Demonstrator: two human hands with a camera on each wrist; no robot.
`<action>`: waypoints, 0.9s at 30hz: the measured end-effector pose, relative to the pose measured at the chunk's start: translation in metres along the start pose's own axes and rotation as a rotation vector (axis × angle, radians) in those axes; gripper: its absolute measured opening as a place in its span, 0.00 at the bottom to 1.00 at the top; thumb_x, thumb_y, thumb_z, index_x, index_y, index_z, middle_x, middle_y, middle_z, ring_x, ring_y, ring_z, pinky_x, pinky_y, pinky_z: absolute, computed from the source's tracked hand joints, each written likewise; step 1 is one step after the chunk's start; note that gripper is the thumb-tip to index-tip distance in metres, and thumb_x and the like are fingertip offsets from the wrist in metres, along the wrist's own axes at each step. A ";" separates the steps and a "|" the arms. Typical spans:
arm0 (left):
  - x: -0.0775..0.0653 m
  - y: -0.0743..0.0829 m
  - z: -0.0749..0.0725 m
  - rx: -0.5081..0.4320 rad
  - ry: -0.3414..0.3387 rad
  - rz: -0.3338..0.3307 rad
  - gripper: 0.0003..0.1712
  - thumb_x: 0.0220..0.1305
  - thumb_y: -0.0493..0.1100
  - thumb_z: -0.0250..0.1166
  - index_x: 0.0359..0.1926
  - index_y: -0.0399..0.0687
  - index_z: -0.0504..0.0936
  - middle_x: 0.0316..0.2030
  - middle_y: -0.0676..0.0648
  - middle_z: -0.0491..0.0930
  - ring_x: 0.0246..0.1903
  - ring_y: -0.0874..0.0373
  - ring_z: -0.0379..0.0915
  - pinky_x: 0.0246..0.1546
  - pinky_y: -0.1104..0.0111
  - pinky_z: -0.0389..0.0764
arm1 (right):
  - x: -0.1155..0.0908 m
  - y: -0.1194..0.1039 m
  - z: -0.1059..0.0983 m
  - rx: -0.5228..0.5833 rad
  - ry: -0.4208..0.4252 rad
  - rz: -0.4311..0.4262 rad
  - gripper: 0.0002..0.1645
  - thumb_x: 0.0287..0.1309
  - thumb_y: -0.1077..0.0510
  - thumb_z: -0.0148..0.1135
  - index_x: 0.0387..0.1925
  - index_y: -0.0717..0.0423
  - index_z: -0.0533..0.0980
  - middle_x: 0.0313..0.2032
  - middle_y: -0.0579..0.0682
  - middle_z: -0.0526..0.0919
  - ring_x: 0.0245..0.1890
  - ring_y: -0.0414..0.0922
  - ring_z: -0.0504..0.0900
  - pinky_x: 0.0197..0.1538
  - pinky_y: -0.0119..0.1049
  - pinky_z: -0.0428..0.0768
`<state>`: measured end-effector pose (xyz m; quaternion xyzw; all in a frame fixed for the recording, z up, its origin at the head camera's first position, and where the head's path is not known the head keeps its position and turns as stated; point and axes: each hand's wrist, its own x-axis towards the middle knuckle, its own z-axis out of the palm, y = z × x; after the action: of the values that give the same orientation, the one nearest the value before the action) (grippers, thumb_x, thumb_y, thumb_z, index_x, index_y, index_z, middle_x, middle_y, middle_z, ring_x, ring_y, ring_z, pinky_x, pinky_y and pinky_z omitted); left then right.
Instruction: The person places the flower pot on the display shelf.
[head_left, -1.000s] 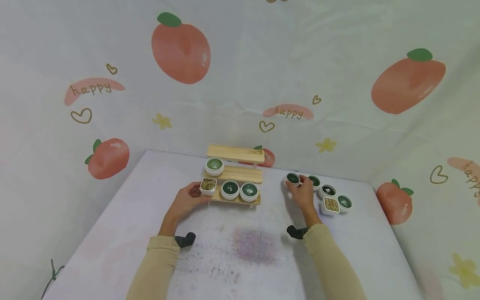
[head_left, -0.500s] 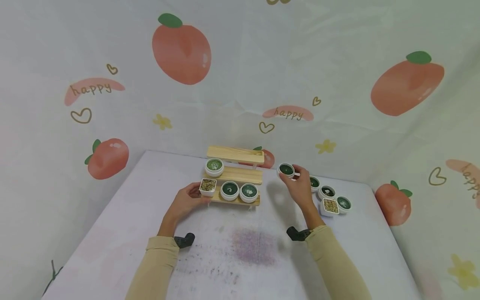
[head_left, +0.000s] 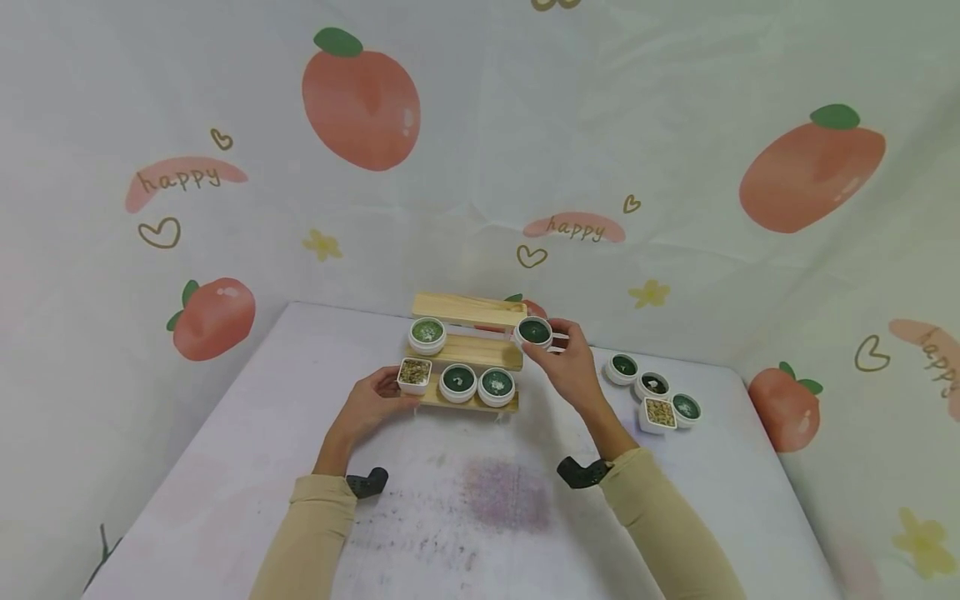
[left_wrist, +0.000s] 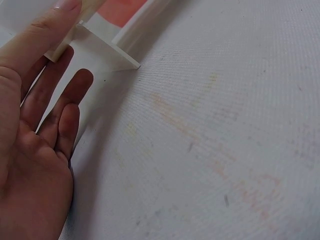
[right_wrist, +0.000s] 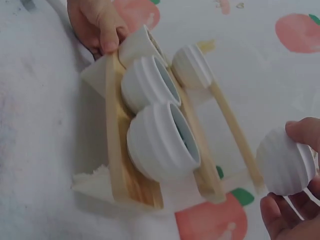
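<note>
My right hand (head_left: 573, 365) pinches a small round white pot (head_left: 534, 333) with a dark green inside. It holds this pot beside the right end of a three-tier wooden display shelf (head_left: 483, 352). In the right wrist view the pot (right_wrist: 281, 162) shows ribbed sides between thumb and fingers. My left hand (head_left: 372, 403) grips the left end of the lowest tier, thumb at its front edge. A square white pot (head_left: 414, 377) and two round pots (head_left: 458, 382) stand on that tier. Another round pot (head_left: 427, 334), brighter green inside, sits at the left of the middle tier.
On the right of the white table (head_left: 517, 550) are several more pots: a round one (head_left: 622, 367), a dark-filled one (head_left: 653, 385), a square one (head_left: 659, 414) and a green-filled one (head_left: 686, 408). A fruit-print cloth (head_left: 465, 150) hangs close behind the shelf.
The right hand has lifted the round pot off the table and carried it left to the shelf. The left hand has stayed at the shelf's end.
</note>
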<state>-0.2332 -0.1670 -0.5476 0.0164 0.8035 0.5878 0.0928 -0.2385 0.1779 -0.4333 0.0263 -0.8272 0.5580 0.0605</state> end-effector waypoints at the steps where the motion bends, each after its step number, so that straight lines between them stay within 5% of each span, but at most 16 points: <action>1: 0.000 0.000 0.000 0.003 0.001 0.002 0.49 0.50 0.52 0.82 0.71 0.46 0.71 0.65 0.39 0.78 0.62 0.44 0.78 0.65 0.50 0.77 | 0.000 -0.002 0.003 0.005 -0.006 -0.013 0.40 0.60 0.54 0.73 0.67 0.61 0.65 0.62 0.58 0.74 0.58 0.54 0.77 0.56 0.36 0.77; 6: -0.002 0.001 -0.001 0.013 0.008 -0.003 0.49 0.50 0.53 0.82 0.71 0.47 0.71 0.65 0.40 0.79 0.61 0.45 0.78 0.65 0.51 0.76 | 0.003 -0.008 0.020 0.010 -0.031 -0.111 0.37 0.57 0.60 0.75 0.64 0.63 0.69 0.60 0.59 0.75 0.55 0.56 0.81 0.54 0.31 0.82; 9: -0.003 0.001 -0.002 0.014 0.006 -0.005 0.48 0.51 0.52 0.82 0.71 0.47 0.71 0.65 0.40 0.78 0.62 0.45 0.77 0.65 0.51 0.76 | 0.004 -0.012 0.031 0.004 -0.057 -0.137 0.34 0.57 0.61 0.75 0.62 0.62 0.70 0.58 0.59 0.76 0.54 0.55 0.83 0.57 0.36 0.85; 17: -0.003 0.004 -0.002 -0.003 0.006 0.002 0.49 0.51 0.52 0.82 0.71 0.47 0.70 0.66 0.39 0.78 0.63 0.44 0.77 0.66 0.50 0.75 | 0.002 -0.022 0.052 0.029 -0.091 -0.112 0.36 0.56 0.60 0.75 0.63 0.62 0.68 0.58 0.60 0.79 0.57 0.56 0.83 0.61 0.47 0.83; 27: -0.004 0.004 0.000 -0.002 0.003 -0.002 0.49 0.51 0.52 0.81 0.72 0.47 0.70 0.66 0.39 0.77 0.63 0.43 0.77 0.66 0.49 0.75 | 0.003 -0.018 0.074 -0.001 -0.088 -0.052 0.35 0.55 0.60 0.76 0.61 0.62 0.71 0.59 0.58 0.79 0.58 0.54 0.83 0.60 0.43 0.84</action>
<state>-0.2297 -0.1662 -0.5431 0.0146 0.8030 0.5887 0.0924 -0.2445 0.1025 -0.4438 0.0724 -0.8284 0.5541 0.0385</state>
